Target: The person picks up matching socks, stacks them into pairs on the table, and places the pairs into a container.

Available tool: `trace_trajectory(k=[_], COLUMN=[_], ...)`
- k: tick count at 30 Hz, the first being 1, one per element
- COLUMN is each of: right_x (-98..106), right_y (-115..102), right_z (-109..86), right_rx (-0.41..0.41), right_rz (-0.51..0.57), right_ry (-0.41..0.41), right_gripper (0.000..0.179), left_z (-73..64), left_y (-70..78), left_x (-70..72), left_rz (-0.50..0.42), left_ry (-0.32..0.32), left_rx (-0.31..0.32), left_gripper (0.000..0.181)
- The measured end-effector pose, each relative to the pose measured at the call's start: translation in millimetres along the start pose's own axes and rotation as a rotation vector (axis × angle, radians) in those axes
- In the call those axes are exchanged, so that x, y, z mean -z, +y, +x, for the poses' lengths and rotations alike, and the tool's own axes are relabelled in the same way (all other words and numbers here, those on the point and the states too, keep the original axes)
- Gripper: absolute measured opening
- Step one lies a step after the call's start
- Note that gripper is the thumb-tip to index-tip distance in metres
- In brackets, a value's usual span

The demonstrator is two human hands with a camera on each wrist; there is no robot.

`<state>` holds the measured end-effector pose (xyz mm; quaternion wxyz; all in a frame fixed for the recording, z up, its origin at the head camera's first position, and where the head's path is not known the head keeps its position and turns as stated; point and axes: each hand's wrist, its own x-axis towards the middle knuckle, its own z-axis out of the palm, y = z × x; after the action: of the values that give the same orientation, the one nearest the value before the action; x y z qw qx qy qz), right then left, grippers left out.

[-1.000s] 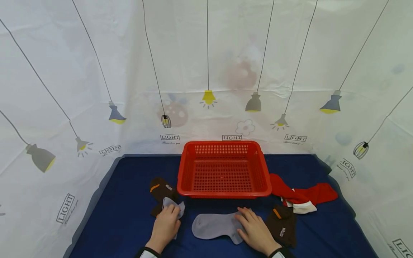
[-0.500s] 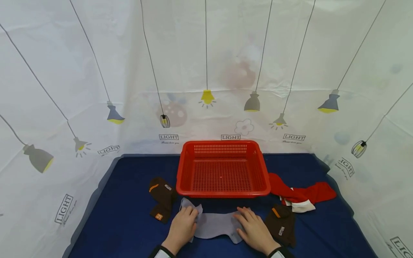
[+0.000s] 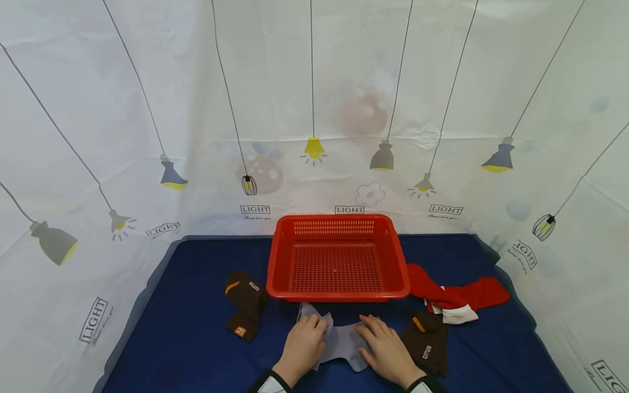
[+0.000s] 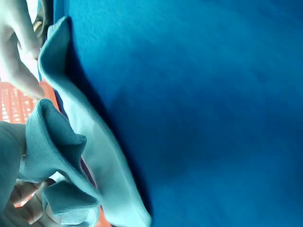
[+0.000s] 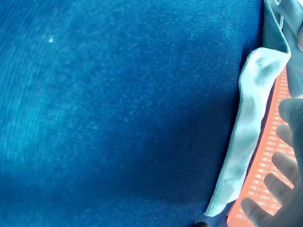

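A grey sock (image 3: 340,346) lies flat in front of the red basket, its left end hidden by my left hand. My left hand (image 3: 303,343) grips a second, bunched grey sock (image 4: 57,151) over that end, its ribbed cloth gathered in folds in the left wrist view. On the flat sock's right end rests my right hand (image 3: 385,348), fingers spread and relaxed. In the right wrist view the flat sock (image 5: 246,127) stretches beside the loosely spread fingers (image 5: 279,189).
The red basket (image 3: 339,297) stands behind the hands. One brown sock (image 3: 244,307) lies to the left; folded brown socks (image 3: 425,344) lie close by my right hand. Red socks with white parts (image 3: 454,299) lie right of the basket on the blue cloth (image 3: 196,327).
My left hand has moved right with the bunched grey sock, off the left brown sock and onto the left end of the flat grey sock. The right hand has stayed in place.
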<state>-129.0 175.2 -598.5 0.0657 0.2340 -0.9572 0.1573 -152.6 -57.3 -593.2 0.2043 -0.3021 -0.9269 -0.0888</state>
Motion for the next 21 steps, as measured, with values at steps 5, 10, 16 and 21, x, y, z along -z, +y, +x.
trace_trajectory(k=[5, 10, 16, 21], right_x=[0.7, -0.3, -2.1, -2.5], right_y=[-2.2, -3.8, -4.0, -4.5], right_z=[1.2, 1.7, 3.0, 6.4], right_rx=[0.003, -0.002, -0.002, 0.023], right_rz=[0.009, 0.009, -0.004, -0.010], right_ry=[0.007, -0.004, -0.016, 0.032], right_gripper=[0.042, 0.042, 0.042, 0.042], left_z=[4.2, 3.3, 2.8, 2.0], left_y=[9.2, 12.9, 14.7, 16.0], left_x=[-5.3, -9.3, -12.9, -9.2], left_rz=[0.048, 0.072, 0.052, -0.013], left_ry=[0.010, -0.029, -0.059, -0.058], left_rx=[-0.011, 0.009, 0.023, 0.032], left_gripper=[0.030, 0.031, 0.034, 0.049])
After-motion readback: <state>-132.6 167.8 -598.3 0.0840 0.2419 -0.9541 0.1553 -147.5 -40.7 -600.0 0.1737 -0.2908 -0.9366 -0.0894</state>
